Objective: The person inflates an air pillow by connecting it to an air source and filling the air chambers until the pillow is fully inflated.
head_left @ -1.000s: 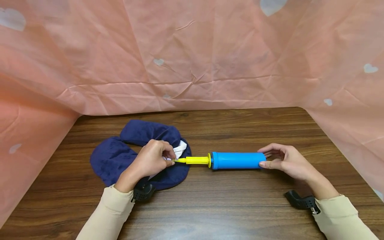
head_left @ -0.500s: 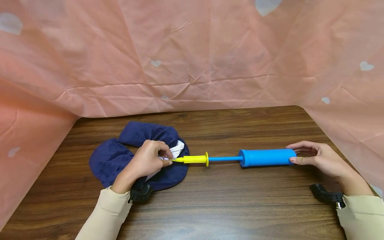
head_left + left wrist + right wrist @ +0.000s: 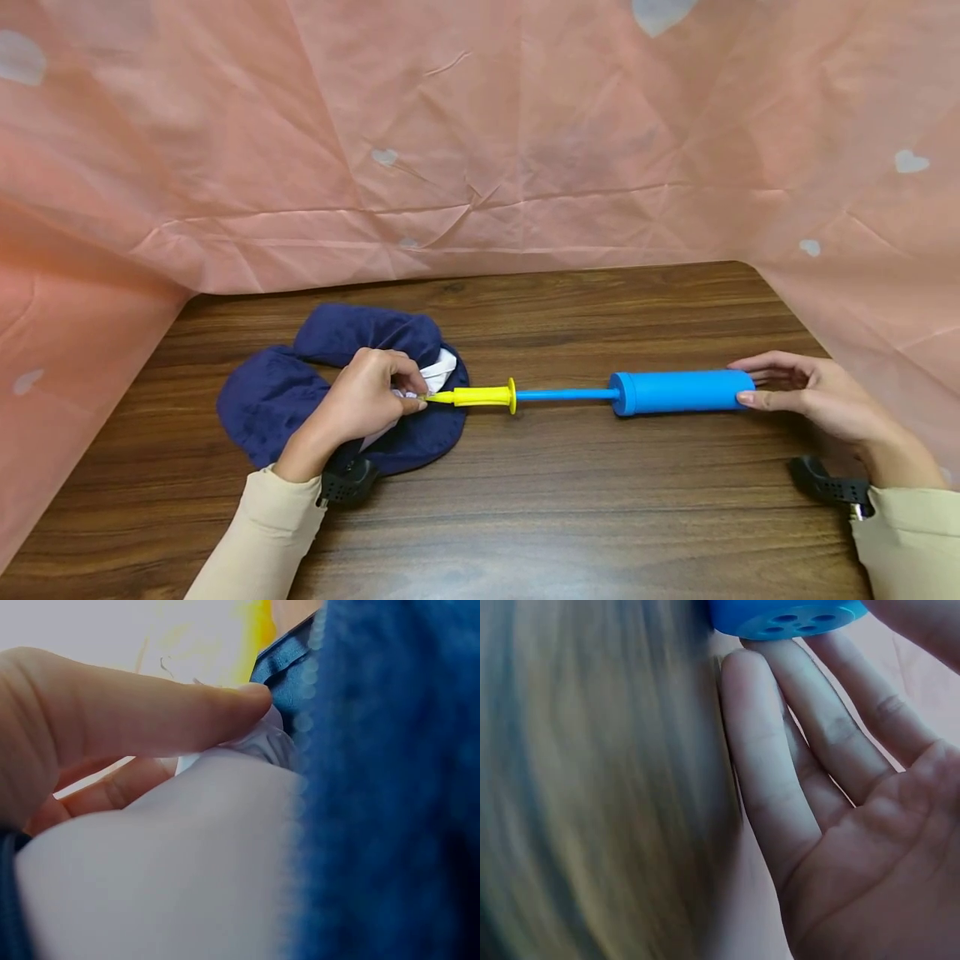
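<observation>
- Wooden table (image 3: 525, 517) and a creased pink sheet (image 3: 480, 133) printed with pale hearts made up the setting, the sheet being hung behind and at both sides.
- The left hand (image 3: 367, 398) was seen curled, its thumb and fingertips pinched where the yellow nozzle (image 3: 468, 397) met a clear valve at the white patch (image 3: 438, 371) of the navy inflatable cushion (image 3: 300, 387); the same pinch was shown blurred and close in the left wrist view (image 3: 142, 712).
- The right hand (image 3: 806, 392) was held nearly open, the fingers almost straight, with thumb and fingers laid round the far end of the blue pump barrel (image 3: 682, 392); in the right wrist view the perforated end cap (image 3: 787, 616) was touched by straight fingertips (image 3: 780, 697).
- The pump was laid on the table between the hands, its long axis running left to right, the nozzle pointed towards the cushion and its thin blue rod (image 3: 562, 395) drawn out.
- The pump was judged light, stiff, smooth plastic, best taken round the barrel and at the nozzle flange; the rod was thought liable to bend under sideways force.
- The cushion was judged soft, limp and light, so the valve had to be steadied by pinching.
</observation>
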